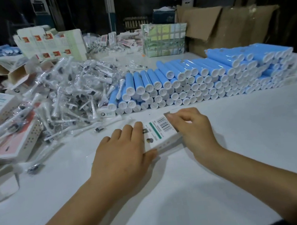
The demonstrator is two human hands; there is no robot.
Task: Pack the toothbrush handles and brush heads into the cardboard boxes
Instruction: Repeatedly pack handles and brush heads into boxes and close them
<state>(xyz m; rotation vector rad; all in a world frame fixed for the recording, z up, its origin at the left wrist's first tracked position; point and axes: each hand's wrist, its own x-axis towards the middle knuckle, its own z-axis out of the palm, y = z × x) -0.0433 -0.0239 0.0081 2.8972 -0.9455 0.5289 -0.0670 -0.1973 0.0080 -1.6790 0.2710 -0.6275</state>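
On the table (234, 138), two hands (123, 154) (190, 127) hold one cardboard box (159, 130).

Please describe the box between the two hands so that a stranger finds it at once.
Start at the stack of blue handles. In front of it, on the white table, both hands hold one small white box. Only this box shows a barcode label on top.
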